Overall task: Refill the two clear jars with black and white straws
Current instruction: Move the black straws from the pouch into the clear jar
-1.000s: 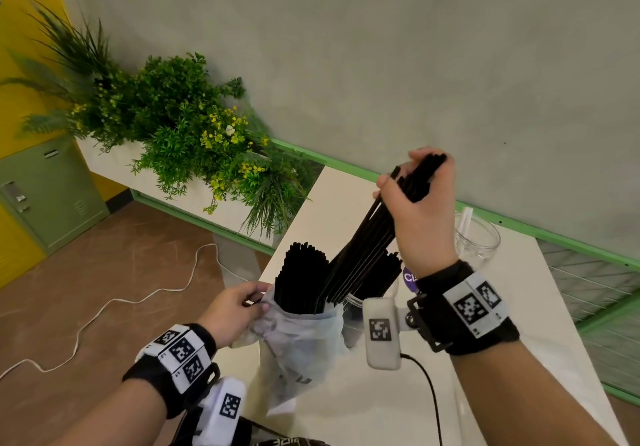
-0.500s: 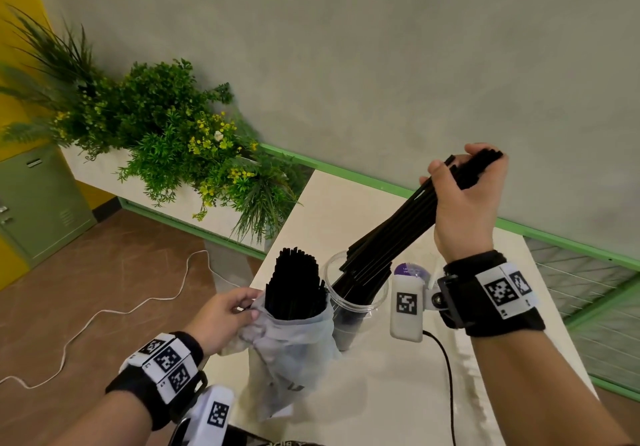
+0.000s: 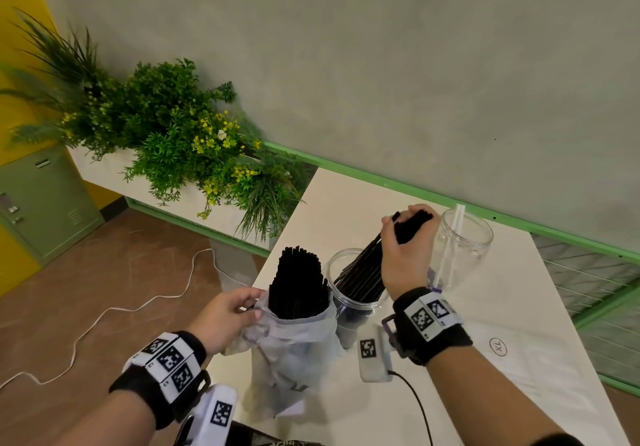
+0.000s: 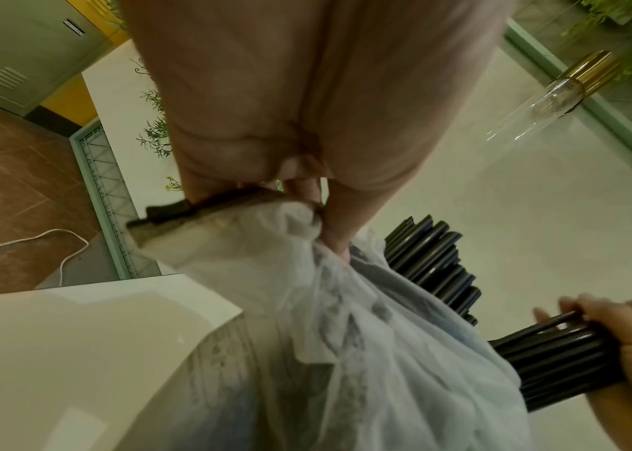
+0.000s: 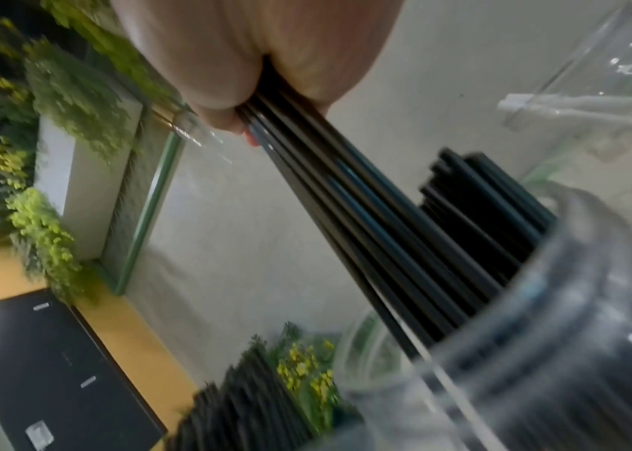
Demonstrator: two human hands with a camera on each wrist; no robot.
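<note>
My right hand (image 3: 403, 255) is curled round a bundle of black straws (image 3: 367, 269), gripping it near the top ends. The bundle leans, its lower ends down inside the near jar (image 3: 349, 303), which stands on the counter (image 3: 485, 393). In the right wrist view the straws (image 5: 364, 219) run from my fist down past the jar's rim (image 5: 538, 320), with more black straws already standing inside it.

My left hand (image 3: 227, 319) pinches the top edge of the bag (image 3: 291, 352), thumb and fingers closed on the thin plastic. The bag stands just left of the near jar, touching or nearly touching it, and a thick bunch of black straws (image 3: 298, 283) sticks up out of its mouth. The left wrist view shows the bag (image 4: 345, 320) gathered under my fingers (image 4: 339, 225), and my right hand (image 4: 626, 341) with its bundle beyond.

The far jar (image 3: 464, 248) stands beyond and to the right of the near jar, close behind my right hand. It holds a white straw (image 3: 450, 241) leaning against its rim; I cannot tell whether there are more.

A small purple thing peeks out between the two jars, mostly hidden by my wrist. A planter of green plants (image 3: 166, 134) stands off to the left of the near jar, past the counter's edge, and a white cable (image 3: 104, 310) trails across the floor.
</note>
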